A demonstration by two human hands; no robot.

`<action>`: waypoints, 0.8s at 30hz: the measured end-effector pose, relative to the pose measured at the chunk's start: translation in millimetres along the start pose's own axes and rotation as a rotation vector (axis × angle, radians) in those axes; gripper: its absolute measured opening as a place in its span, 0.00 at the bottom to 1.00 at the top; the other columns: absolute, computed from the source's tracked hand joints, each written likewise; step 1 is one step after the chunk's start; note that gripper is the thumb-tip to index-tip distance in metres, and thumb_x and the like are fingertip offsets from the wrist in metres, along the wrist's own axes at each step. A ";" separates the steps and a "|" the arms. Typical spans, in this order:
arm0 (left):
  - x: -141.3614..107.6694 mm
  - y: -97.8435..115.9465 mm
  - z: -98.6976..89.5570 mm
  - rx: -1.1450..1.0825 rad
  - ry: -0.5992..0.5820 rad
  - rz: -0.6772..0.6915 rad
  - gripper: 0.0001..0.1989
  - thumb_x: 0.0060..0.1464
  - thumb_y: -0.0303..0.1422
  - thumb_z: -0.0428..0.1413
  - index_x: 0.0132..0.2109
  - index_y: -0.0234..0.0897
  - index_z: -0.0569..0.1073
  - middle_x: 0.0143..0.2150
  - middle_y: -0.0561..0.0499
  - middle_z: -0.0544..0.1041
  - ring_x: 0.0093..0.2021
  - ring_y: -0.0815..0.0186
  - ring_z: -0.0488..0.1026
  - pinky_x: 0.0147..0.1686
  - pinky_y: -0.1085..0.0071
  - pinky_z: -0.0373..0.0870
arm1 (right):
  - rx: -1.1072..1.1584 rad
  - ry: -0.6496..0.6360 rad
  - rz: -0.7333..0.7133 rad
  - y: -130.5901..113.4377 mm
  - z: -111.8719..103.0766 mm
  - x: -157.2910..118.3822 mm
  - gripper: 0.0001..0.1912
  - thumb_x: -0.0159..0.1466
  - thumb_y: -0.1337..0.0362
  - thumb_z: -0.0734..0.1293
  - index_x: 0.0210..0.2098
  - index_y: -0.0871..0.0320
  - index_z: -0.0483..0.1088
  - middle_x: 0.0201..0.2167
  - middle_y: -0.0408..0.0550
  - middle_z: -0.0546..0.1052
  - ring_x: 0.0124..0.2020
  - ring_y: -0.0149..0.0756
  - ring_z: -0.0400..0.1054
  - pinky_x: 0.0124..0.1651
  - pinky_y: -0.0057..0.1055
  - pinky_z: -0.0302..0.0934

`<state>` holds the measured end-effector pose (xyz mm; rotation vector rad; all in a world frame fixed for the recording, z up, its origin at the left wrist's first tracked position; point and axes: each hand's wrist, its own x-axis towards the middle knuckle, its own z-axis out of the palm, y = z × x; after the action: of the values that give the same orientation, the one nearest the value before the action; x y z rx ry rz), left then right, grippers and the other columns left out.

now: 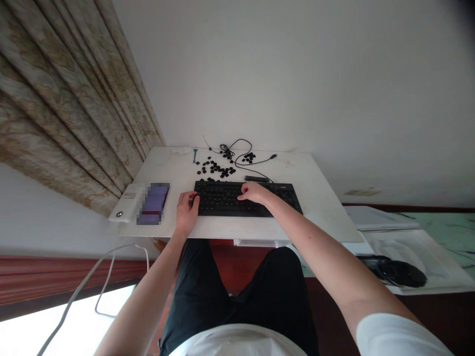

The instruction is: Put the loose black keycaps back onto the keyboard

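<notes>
A black keyboard (222,206) lies on the white table, its long side toward me. My left hand (186,210) holds the keyboard's left end, with thumb and fingers closed around the edge. Over the middle of the keys, my right hand (255,192) is closed in a pinch. Whatever sits between those fingertips, if anything, is too small to make out. Loose black keycaps (225,173) are scattered behind the keyboard, with a smaller cluster farther right. A long black keyboard piece, perhaps the space bar (257,179), lies just behind the back edge.
A black USB cable (243,165) loops behind the keyboard. A small blue tool (195,155) lies at the back left. On the table's left stand a pixelated purple item (153,203) and a white box (126,205). A black object (401,272) rests on a low white surface at right.
</notes>
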<state>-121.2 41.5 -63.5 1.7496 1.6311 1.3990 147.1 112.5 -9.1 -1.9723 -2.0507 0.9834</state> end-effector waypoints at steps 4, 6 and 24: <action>0.0 0.3 -0.2 -0.003 0.004 -0.002 0.10 0.64 0.37 0.51 0.46 0.38 0.73 0.46 0.45 0.73 0.43 0.63 0.74 0.44 0.64 0.75 | 0.063 -0.036 0.032 2.4 1.5 0.1 0.14 0.49 0.63 0.77 0.22 0.58 0.68 0.14 0.37 0.66 0.18 0.28 0.61 0.23 0.26 0.52; 0.5 0.2 0.0 0.004 0.006 -0.005 0.10 0.64 0.37 0.51 0.46 0.38 0.73 0.45 0.45 0.73 0.43 0.63 0.74 0.43 0.65 0.75 | 0.124 -0.057 0.050 3.0 2.7 -0.9 0.14 0.49 0.62 0.77 0.22 0.58 0.68 0.13 0.36 0.65 0.16 0.27 0.59 0.22 0.25 0.52; 0.0 2.9 -0.1 0.073 -0.013 0.054 0.09 0.63 0.35 0.51 0.46 0.39 0.72 0.46 0.45 0.74 0.46 0.60 0.74 0.47 0.61 0.74 | 0.104 0.018 -0.106 1.7 5.0 -10.2 0.02 0.51 0.67 0.74 0.26 0.58 0.80 0.22 0.44 0.77 0.27 0.33 0.70 0.31 0.26 0.60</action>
<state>-119.7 40.8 -61.2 1.8523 1.6589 1.3647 147.3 101.1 -10.5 -1.7955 -2.0274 1.0242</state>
